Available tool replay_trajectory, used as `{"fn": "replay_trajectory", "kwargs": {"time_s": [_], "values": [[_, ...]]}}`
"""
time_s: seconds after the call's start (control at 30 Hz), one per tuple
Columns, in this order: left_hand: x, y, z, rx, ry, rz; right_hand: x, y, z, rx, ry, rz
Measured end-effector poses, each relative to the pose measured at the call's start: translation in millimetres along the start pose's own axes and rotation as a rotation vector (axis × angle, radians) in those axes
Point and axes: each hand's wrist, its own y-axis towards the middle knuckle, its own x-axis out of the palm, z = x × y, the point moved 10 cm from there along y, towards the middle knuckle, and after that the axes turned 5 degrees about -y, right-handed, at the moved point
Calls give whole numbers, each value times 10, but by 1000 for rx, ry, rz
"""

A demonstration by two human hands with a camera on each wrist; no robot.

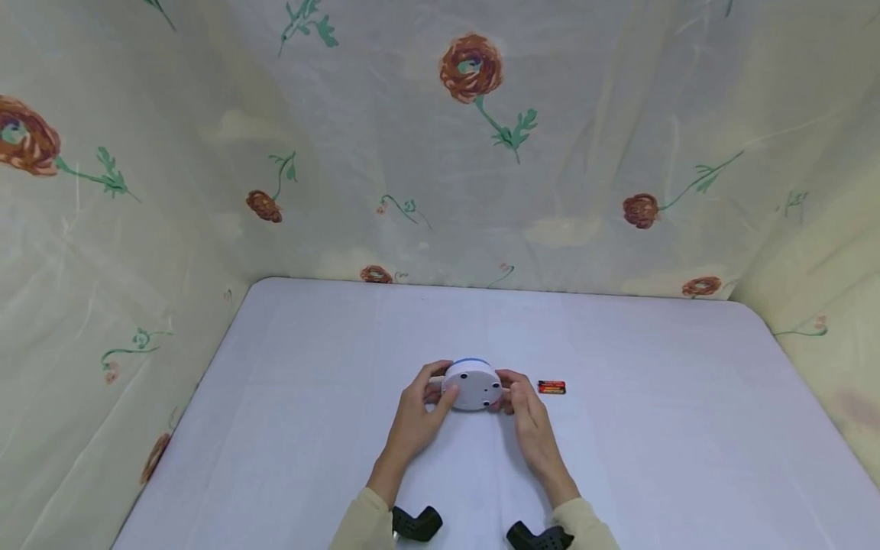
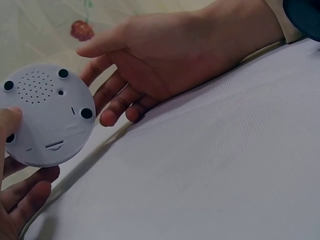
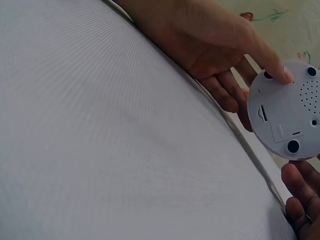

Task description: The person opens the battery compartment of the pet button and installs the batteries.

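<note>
A round white device (image 1: 471, 386) with a blue rim at its top is held up over the table, its flat underside towards me. That underside (image 2: 47, 125) has dark round feet, a patch of small holes and a slotted cover (image 3: 282, 131). My left hand (image 1: 415, 416) grips the device at its left side, thumb on the underside and fingers behind. My right hand (image 1: 532, 428) is at the opposite edge with its fingers loosely bent and its thumb off the device. Whether its fingertips touch the edge I cannot tell.
Red-and-black batteries (image 1: 552, 387) lie side by side on the white-covered table (image 1: 330, 359), just right of my right hand. Flower-printed cloth (image 1: 564, 176) hangs along the back and both sides. Black wrist mounts (image 1: 417, 524) are on both forearms.
</note>
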Motion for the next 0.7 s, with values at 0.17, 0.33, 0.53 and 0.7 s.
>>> {"fn": "replay_trajectory", "kwargs": {"time_s": [0.17, 0.33, 0.53, 0.7], "values": [[54, -12, 33, 28, -64, -56, 0, 0, 80, -28, -1, 10], [43, -24, -21, -37, -90, -53, 46, -6, 40, -66, -5, -32], [21, -38, 146, -49, -123, -69, 110, -18, 11, -132, -52, -73], [24, -49, 155, -71, -173, -78, 195, -72, -89, -251, -195, -118]]}}
